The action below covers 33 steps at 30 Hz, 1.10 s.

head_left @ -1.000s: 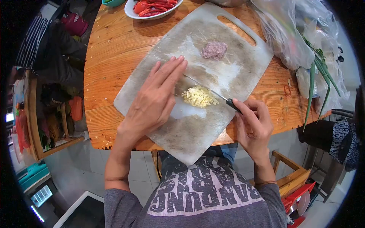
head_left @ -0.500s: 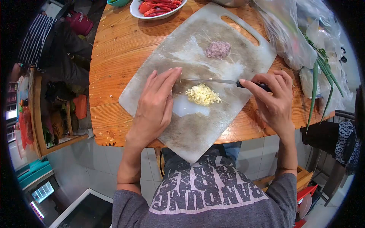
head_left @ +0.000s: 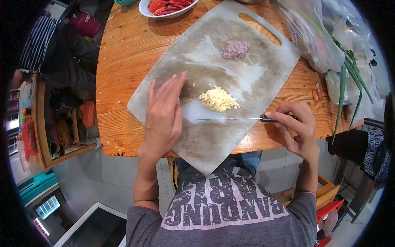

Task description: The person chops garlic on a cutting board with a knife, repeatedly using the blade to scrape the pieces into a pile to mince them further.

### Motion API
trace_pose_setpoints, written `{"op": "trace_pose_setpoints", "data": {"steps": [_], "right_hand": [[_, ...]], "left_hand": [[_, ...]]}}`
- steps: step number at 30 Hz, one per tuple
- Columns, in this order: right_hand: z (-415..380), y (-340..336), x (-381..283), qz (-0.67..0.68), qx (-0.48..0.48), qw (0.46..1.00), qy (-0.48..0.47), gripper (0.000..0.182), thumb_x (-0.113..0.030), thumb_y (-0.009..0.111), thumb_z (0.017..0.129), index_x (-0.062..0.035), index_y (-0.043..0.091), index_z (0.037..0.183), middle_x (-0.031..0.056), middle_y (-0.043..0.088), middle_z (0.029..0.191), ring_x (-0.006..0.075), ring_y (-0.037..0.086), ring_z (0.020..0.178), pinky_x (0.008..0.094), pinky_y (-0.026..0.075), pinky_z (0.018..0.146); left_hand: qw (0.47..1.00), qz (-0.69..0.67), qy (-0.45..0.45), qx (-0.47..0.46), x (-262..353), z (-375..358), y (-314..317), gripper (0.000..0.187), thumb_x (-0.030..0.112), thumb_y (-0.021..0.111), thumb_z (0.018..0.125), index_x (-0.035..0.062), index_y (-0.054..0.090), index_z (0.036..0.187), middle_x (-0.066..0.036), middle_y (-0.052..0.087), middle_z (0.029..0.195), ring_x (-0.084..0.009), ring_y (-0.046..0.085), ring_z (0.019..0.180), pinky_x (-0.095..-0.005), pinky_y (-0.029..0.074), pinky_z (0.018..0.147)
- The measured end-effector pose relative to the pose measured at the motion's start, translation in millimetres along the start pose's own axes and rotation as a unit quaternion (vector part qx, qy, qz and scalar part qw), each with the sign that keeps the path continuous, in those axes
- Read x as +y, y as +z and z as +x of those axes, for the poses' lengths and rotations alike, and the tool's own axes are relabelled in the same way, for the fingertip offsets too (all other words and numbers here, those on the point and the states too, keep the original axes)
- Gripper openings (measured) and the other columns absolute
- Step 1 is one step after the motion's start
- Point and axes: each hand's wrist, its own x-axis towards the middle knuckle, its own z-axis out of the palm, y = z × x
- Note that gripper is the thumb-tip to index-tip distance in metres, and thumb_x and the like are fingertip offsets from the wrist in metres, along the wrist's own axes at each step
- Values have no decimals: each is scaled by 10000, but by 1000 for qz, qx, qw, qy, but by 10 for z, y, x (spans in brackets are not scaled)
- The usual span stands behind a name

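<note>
My right hand (head_left: pixel 298 127) grips the black handle of a knife (head_left: pixel 238 119), whose thin blade points left across the cutting board (head_left: pixel 197 148). Just beyond the blade lies a heap of minced pale-yellow garlic (head_left: pixel 219 99). My left hand (head_left: pixel 164 113) is over the left side of the board with its fingers stretched out, left of the garlic and holding nothing. Farther up the board sits a small mound of finely chopped purplish shallot (head_left: pixel 235 50). A few loose bits lie near my left fingertips.
A white bowl of red chillies (head_left: pixel 166 9) stands at the far edge of the wooden table (head_left: pixel 119 82). Clear plastic bags (head_left: pixel 312 37) and green onions (head_left: pixel 349 76) lie at the right. A red rubber band (head_left: pixel 315 96) rests beside the board.
The knife has moved from the far side of the garlic to its near side, toward my body. My left hand has shifted slightly left, away from the blade tip.
</note>
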Motion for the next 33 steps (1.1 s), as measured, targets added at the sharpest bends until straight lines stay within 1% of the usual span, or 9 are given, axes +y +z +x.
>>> {"op": "trace_pose_setpoints", "data": {"steps": [5,8,11,14,17,21,26,29,33], "right_hand": [[71,25,186,-7,-17,1000,-19,373,-68,718,761,-145,764,1124,48,665,948,243,589,829,376,429,798],[146,103,221,-13,6,1000,-13,354,-71,718,772,-142,762,1116,47,662,962,246,593,839,374,430,798],[191,102,234,4,-3,1000,-20,347,-64,723,776,-141,761,1112,45,656,966,245,595,846,367,427,807],[184,62,179,13,-1,1000,-7,369,-12,724,766,-116,758,1119,64,651,965,249,606,850,364,452,779],[116,91,64,63,42,997,33,406,31,729,751,-83,751,1140,89,646,957,246,617,834,346,483,699],[129,188,-305,33,94,993,65,452,43,747,734,-62,744,1173,103,646,954,222,621,778,322,495,607],[163,408,-463,-20,101,994,25,495,10,750,702,-68,740,1191,77,667,974,213,612,733,324,487,601],[112,515,-495,-64,96,993,14,562,-38,732,651,-90,741,1210,61,669,978,202,613,747,319,478,607],[72,598,-549,-57,87,994,24,583,-47,721,647,-108,741,1227,45,662,966,198,605,744,318,476,632]], "left_hand": [[999,-32,0,-15,53,5,1,693,-102,497,832,44,442,1507,-173,607,1333,-334,534,1313,-556,219,1219],[995,-96,-7,-35,141,39,4,613,-88,451,902,71,471,1494,-138,629,1362,-316,554,1323,-554,223,1224],[986,-162,1,-38,160,34,24,625,-101,450,893,68,470,1495,-151,641,1333,-312,570,1305,-553,264,1209],[992,-123,28,-3,158,31,9,739,-156,488,799,57,452,1506,-164,630,1291,-337,589,1228,-540,328,1177],[994,-105,26,9,172,-14,-55,739,-150,497,803,48,445,1512,-167,590,1359,-347,557,1287,-541,312,1186],[999,-8,40,24,219,-54,-45,697,-83,521,838,9,421,1521,-179,465,1518,-350,433,1427,-541,275,1207],[999,3,8,-51,185,-142,-36,630,25,525,910,-29,394,1524,-188,330,1625,-355,324,1505,-531,238,1228],[995,-32,-6,-92,100,-212,-42,651,16,478,923,-30,332,1555,-207,302,1636,-364,297,1515,-511,193,1248],[996,-29,-2,-79,69,-227,-18,615,52,521,940,-46,373,1529,-204,319,1626,-369,318,1504,-512,246,1228]]}}
